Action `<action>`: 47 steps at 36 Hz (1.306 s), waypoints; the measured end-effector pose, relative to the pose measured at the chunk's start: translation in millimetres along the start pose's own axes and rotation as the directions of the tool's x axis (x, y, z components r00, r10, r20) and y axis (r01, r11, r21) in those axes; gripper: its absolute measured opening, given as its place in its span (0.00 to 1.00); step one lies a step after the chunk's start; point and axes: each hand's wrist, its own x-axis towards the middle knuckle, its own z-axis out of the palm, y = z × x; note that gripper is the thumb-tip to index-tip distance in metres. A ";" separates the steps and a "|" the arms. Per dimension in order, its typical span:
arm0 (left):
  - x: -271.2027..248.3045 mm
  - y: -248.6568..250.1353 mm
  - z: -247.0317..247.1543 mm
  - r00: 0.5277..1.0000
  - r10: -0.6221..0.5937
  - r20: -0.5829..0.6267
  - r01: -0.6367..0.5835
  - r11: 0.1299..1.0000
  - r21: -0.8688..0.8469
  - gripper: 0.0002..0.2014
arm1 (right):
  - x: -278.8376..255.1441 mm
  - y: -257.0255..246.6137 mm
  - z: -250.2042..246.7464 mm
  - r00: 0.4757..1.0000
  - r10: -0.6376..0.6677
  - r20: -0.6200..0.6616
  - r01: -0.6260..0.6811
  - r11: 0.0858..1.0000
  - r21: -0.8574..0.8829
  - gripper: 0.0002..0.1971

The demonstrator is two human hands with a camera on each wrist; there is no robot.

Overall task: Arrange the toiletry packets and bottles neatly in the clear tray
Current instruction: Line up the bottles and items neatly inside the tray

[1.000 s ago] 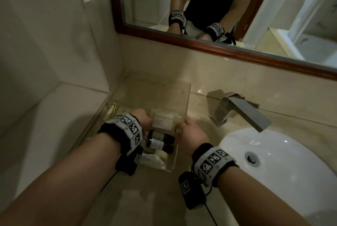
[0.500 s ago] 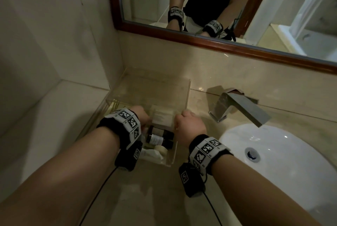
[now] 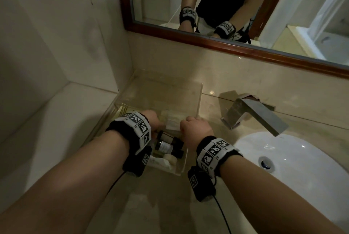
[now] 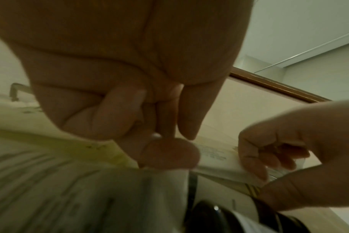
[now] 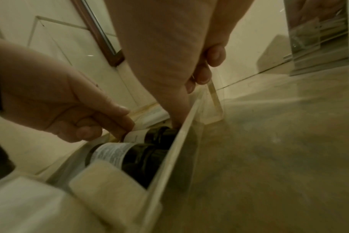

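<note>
The clear tray (image 3: 198,99) sits on the counter against the left wall. A stack of white packets (image 3: 172,122) lies across its middle, and my two hands are at its ends. My left hand (image 3: 154,120) has curled fingers and pinches the left end of the top white packet (image 4: 215,155). At the packet's right end, by the tray wall (image 5: 179,141), my right hand (image 3: 194,128) pinches it with the thumb inside the tray. Two dark bottles (image 3: 169,142) lie on their sides just in front. A round soap (image 3: 170,158) and another white packet (image 3: 157,162) fill the near end.
A steel faucet (image 3: 251,114) stands right of the tray over the white basin (image 3: 302,162). A wood-framed mirror (image 3: 217,40) runs along the back wall. A tiled ledge (image 3: 47,120) lies to the left, and beige counter in front of the tray.
Both hands have stayed at the ends of the white packet. The right hand has edged slightly inward over the tray's right wall. The bottles have not moved.
</note>
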 end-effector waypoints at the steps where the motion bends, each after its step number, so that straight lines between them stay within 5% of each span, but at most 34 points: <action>1: 0.9 -2.1 -0.4 1.000 -0.001 -0.012 0.001 1.000 -0.014 0.17 | -0.1 0.5 0.9 1.000 0.001 -0.014 -0.001 1.000 0.007 0.14; 6: 9.7 -10.3 3.8 0.993 -0.013 -0.117 -0.009 0.983 -0.185 0.14 | -5.4 4.3 5.8 0.992 0.032 -0.119 -0.027 0.999 0.036 0.15; 13: 9.7 -11.9 7.4 0.999 0.051 0.016 -0.036 0.859 -0.511 0.15 | -18.2 14.8 14.4 0.980 0.089 -0.179 -0.080 0.995 0.058 0.19; 26: 6.0 2.2 10.5 0.991 0.097 -0.093 -0.109 0.985 -0.136 0.09 | -17.9 12.1 21.8 0.993 0.103 -0.051 -0.097 0.990 0.103 0.19; 33: 6.0 4.2 7.8 0.985 0.095 -0.146 -0.112 0.987 -0.113 0.09 | -15.6 10.1 15.8 0.991 0.120 -0.062 -0.111 0.986 0.127 0.20; 41: 3.1 2.0 11.0 0.996 0.081 -0.032 -0.083 0.996 -0.037 0.03 | -4.8 -0.2 12.9 0.995 0.090 0.030 -0.092 0.993 0.079 0.21; 47: -3.0 4.1 4.2 0.998 0.057 -0.026 -0.057 0.998 -0.004 0.16 | -4.4 0.8 13.1 0.997 0.075 0.014 -0.075 0.996 0.055 0.20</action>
